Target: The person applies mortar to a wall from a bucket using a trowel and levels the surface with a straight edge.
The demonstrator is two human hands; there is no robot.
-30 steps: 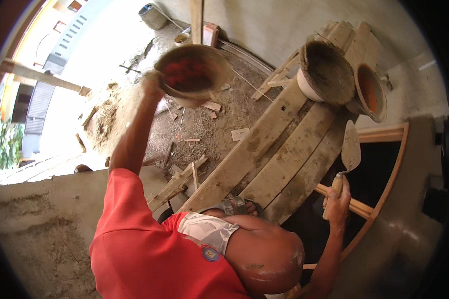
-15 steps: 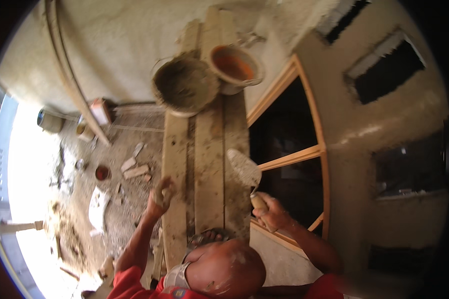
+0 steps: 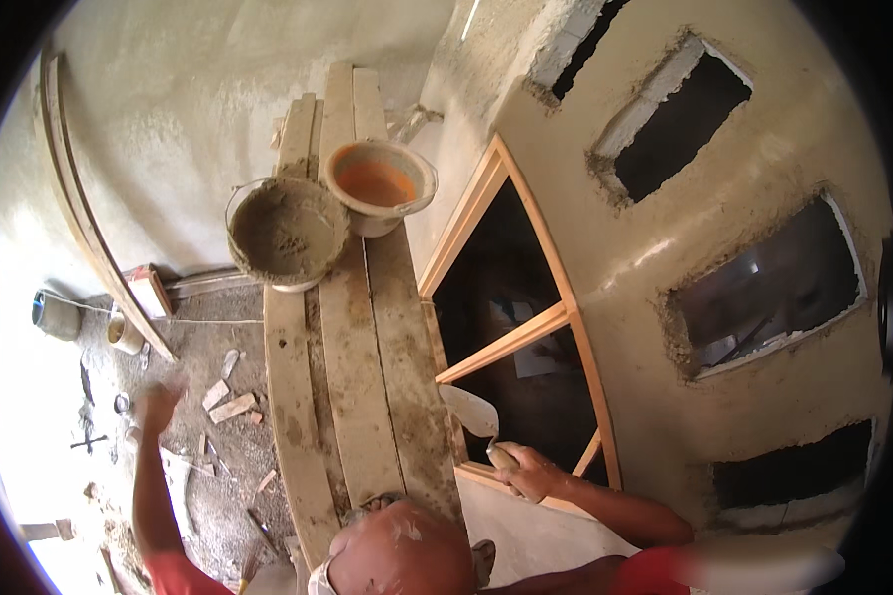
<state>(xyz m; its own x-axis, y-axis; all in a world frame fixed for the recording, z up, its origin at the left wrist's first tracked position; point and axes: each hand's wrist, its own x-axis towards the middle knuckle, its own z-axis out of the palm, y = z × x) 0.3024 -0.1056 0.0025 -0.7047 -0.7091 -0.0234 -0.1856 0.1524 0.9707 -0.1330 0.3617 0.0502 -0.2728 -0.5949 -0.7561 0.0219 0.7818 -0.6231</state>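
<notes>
My right hand [image 3: 531,474] is closed around the wooden handle of a trowel [image 3: 469,411]. Its pale metal blade points up and away, over the right edge of the planks and beside the window frame. My left hand [image 3: 157,405] is stretched out to the left, off the planks and above the ground. It is smeared by motion, so its fingers cannot be read. Farther along the planks stands a bucket of grey mortar [image 3: 290,233]. Touching or close beside it is a second bucket [image 3: 382,183], stained orange inside.
Mud-stained planks [image 3: 352,397] form a raised platform under my bent knee [image 3: 407,545]. To the right, a wooden window frame [image 3: 511,342] sits in a plastered wall with rough openings [image 3: 680,124]. Broken bricks [image 3: 230,407] and small pails [image 3: 57,315] lie below left; long boards [image 3: 89,218] lean there.
My left hand has swung out leftward, away from the planks. The view has shifted, showing more of the right wall. My right hand still holds the trowel near the window frame.
</notes>
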